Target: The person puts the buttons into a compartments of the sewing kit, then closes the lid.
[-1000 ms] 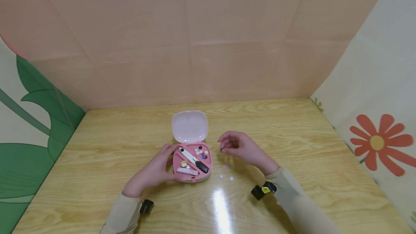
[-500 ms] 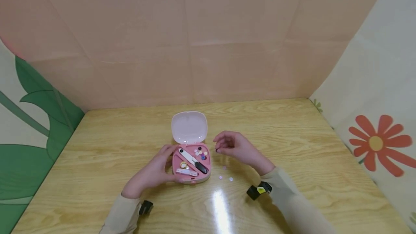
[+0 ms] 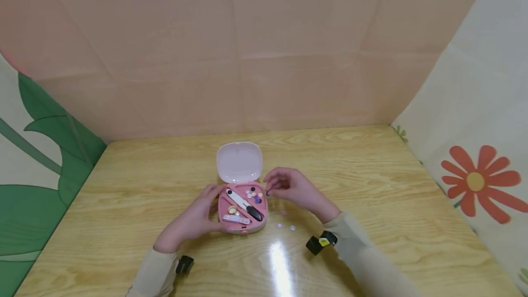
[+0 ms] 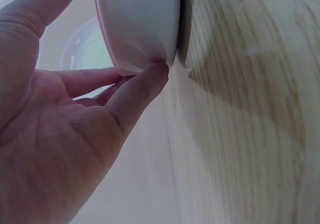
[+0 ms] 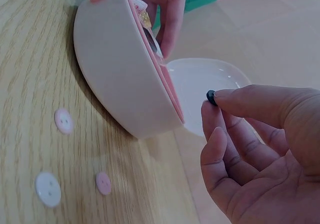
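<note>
A pink sewing box (image 3: 222, 201) stands on the table with its pale lid (image 3: 239, 162) raised at the back. My left hand (image 3: 195, 218) grips the box's left side, thumb at the front and fingers at the back. Just off its right edge, my right hand (image 3: 296, 189) pinches a small black button (image 5: 211, 98) between thumb and forefinger. Inside the box lie a white-and-black seam ripper-like tool (image 3: 244, 204) set diagonally, a folded measuring tape (image 3: 236, 219), a gold-rimmed round item (image 3: 233, 210) and several loose buttons (image 3: 253, 195) in the right compartment.
Right of the box, three loose buttons lie on the wooden table (image 3: 350, 164): a white one (image 5: 48, 189), a pink-rimmed one (image 5: 63, 120) and a pink one (image 5: 103, 183). A pinkish backdrop (image 3: 247, 49) hangs behind the table.
My right hand has moved left, carrying the black button closer to the box's right edge. My left hand keeps its grip on the box.
</note>
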A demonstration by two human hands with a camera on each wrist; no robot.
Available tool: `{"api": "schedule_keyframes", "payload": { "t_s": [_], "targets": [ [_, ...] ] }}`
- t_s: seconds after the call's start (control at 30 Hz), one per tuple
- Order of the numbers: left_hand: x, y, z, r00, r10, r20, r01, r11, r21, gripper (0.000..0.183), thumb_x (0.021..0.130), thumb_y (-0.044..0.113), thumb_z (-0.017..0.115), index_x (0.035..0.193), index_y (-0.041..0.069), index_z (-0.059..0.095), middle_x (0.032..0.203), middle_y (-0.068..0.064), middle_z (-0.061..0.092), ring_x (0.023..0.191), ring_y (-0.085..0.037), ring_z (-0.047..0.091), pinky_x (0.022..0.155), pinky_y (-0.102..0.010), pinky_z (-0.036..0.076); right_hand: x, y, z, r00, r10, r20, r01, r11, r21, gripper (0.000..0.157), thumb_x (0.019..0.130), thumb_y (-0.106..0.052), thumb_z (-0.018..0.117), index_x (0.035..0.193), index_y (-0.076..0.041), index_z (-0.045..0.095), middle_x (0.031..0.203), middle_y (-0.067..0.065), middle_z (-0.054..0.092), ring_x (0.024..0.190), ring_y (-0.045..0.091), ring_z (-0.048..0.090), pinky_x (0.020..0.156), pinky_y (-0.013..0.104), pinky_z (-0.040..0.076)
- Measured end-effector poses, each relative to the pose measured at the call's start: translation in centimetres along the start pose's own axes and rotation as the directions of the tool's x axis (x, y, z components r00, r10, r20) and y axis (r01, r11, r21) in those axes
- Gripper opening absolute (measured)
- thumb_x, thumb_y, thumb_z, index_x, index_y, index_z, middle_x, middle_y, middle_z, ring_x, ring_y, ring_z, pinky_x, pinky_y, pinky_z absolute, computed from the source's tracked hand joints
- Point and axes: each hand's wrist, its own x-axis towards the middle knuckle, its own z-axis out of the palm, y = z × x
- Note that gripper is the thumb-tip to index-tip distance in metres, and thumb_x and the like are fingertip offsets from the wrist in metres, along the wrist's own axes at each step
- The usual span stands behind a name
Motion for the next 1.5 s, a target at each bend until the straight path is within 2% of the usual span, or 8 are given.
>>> {"api": "schedule_keyframes", "payload": {
  "t_s": [0.37, 0.53, 0.63, 0.87, 0.93, 1.07, 1.3, 1.5],
  "targets": [
    [-0.1, -0.2, 0.2, 1.000, 0.007, 0.001, -0.007, 1.000, -0.010, 0.100, 0.065, 0.041, 0.086, 0.147, 0.016, 0.035, 0.132, 0.000, 0.040, 0.129, -0.023, 0.040, 0.108, -0.040, 0.035, 0.5, 0.0, 1.0, 0.999, 0.005, 0.032, -0.006, 0.999, 0.053, 0.030, 0.084, 0.005, 0.068, 0.113, 0.005, 0.061, 0.097, 0.019, 0.067, 0.089, 0.030, 0.064, 0.075, 0.028, 0.055],
    [0.0, -0.4, 0.4, 0.998, 0.060, 0.014, -0.058, 0.993, -0.098, 0.097, 0.068, 0.030, 0.087, 0.146, 0.009, 0.034, 0.129, -0.007, 0.040, 0.127, -0.031, 0.043, 0.105, -0.040, 0.039, 0.2, -1.9, 1.3, 0.999, -0.002, 0.048, -0.002, 0.998, 0.070, 0.029, 0.084, 0.010, 0.066, 0.112, 0.010, 0.059, 0.097, 0.027, 0.065, 0.089, 0.037, 0.063, 0.071, 0.025, 0.054],
    [0.0, -0.5, 0.4, 0.998, 0.061, 0.014, -0.059, 0.993, -0.100, 0.097, 0.068, 0.029, 0.087, 0.146, 0.009, 0.034, 0.128, -0.007, 0.040, 0.127, -0.031, 0.043, 0.104, -0.038, 0.039, 0.0, -2.5, 1.4, 0.999, 0.002, 0.051, -0.005, 0.998, 0.069, 0.027, 0.084, 0.011, 0.065, 0.111, 0.011, 0.059, 0.097, 0.028, 0.064, 0.088, 0.037, 0.063, 0.069, 0.024, 0.054],
    [0.0, -0.4, 0.3, 0.997, 0.074, 0.015, -0.072, 0.990, -0.123, 0.097, 0.068, 0.026, 0.087, 0.147, 0.007, 0.033, 0.130, -0.009, 0.039, 0.128, -0.031, 0.041, 0.104, -0.040, 0.039, 0.8, -0.2, 1.7, 0.999, -0.007, 0.035, 0.004, 0.997, 0.080, 0.028, 0.084, 0.010, 0.066, 0.111, 0.009, 0.059, 0.097, 0.025, 0.066, 0.089, 0.036, 0.064, 0.069, 0.024, 0.054],
    [0.0, -0.3, 0.3, 0.998, 0.065, 0.007, -0.064, 0.994, -0.083, 0.098, 0.067, 0.031, 0.087, 0.147, 0.010, 0.034, 0.131, -0.006, 0.040, 0.128, -0.029, 0.041, 0.105, -0.041, 0.038, 1.0, 0.4, 1.8, 1.000, -0.010, 0.028, 0.008, 0.996, 0.085, 0.028, 0.084, 0.009, 0.066, 0.110, 0.008, 0.060, 0.097, 0.022, 0.067, 0.088, 0.034, 0.064, 0.070, 0.025, 0.054],
    [-0.1, -0.2, 0.2, 0.999, 0.038, -0.002, -0.038, 0.999, -0.010, 0.101, 0.064, 0.040, 0.086, 0.147, 0.014, 0.035, 0.132, -0.001, 0.041, 0.128, -0.024, 0.041, 0.107, -0.041, 0.035, 1.1, 0.6, 2.0, 1.000, -0.018, 0.020, 0.016, 0.996, 0.083, 0.027, 0.083, 0.007, 0.069, 0.109, 0.005, 0.061, 0.094, 0.016, 0.068, 0.086, 0.028, 0.065, 0.071, 0.027, 0.056],
    [0.0, -0.1, 0.2, 0.999, 0.036, 0.013, -0.035, 0.999, -0.037, 0.098, 0.067, 0.035, 0.087, 0.147, 0.014, 0.034, 0.129, -0.001, 0.041, 0.127, -0.024, 0.042, 0.105, -0.038, 0.038, 1.2, 0.4, 2.2, 1.000, -0.019, 0.016, 0.017, 0.995, 0.101, 0.027, 0.082, 0.008, 0.069, 0.107, 0.004, 0.061, 0.091, 0.014, 0.068, 0.084, 0.025, 0.066, 0.073, 0.031, 0.057],
    [0.1, -0.2, 0.2, 0.999, 0.041, 0.014, -0.040, 0.998, -0.048, 0.099, 0.066, 0.034, 0.087, 0.147, 0.013, 0.035, 0.128, -0.002, 0.041, 0.127, -0.025, 0.042, 0.105, -0.037, 0.039, 1.3, 0.6, 2.4, 1.000, -0.015, 0.012, 0.013, 0.993, 0.116, 0.028, 0.081, 0.010, 0.068, 0.108, 0.005, 0.061, 0.091, 0.014, 0.068, 0.083, 0.026, 0.066, 0.071, 0.030, 0.057]
  ]
}}
